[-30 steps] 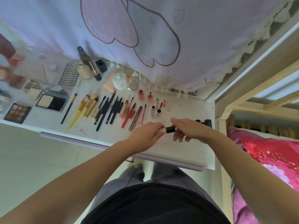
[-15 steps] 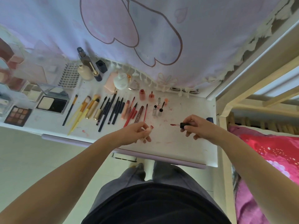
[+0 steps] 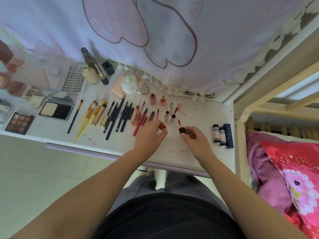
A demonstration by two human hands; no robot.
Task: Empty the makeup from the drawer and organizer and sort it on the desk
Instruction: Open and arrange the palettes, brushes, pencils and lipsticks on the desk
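Sorting mostly done, looks like: brushes [image 3: 89, 116] and pencils [image 3: 119, 116] lined up across the tabletop [image 3: 198, 152]. Still fiddling with one lip gloss near 6 o'clock. Left hand [image 3: 148, 137] pinching the open tube [image 3: 163, 127], right hand [image 3: 195, 140] pinching the wand cap [image 3: 182, 130], applicator pointing toward 12. Recapping and placing left.

Two hands, left [image 3: 149, 135] and right [image 3: 195, 140], three tubes [image 3: 222, 136] at the desk's right end, three gold-handled brushes [image 3: 89, 116], two compacts [image 3: 56, 110], one eyeshadow palette [image 3: 19, 123], two small pink bottles [image 3: 157, 100], black pencils too crowded to count.
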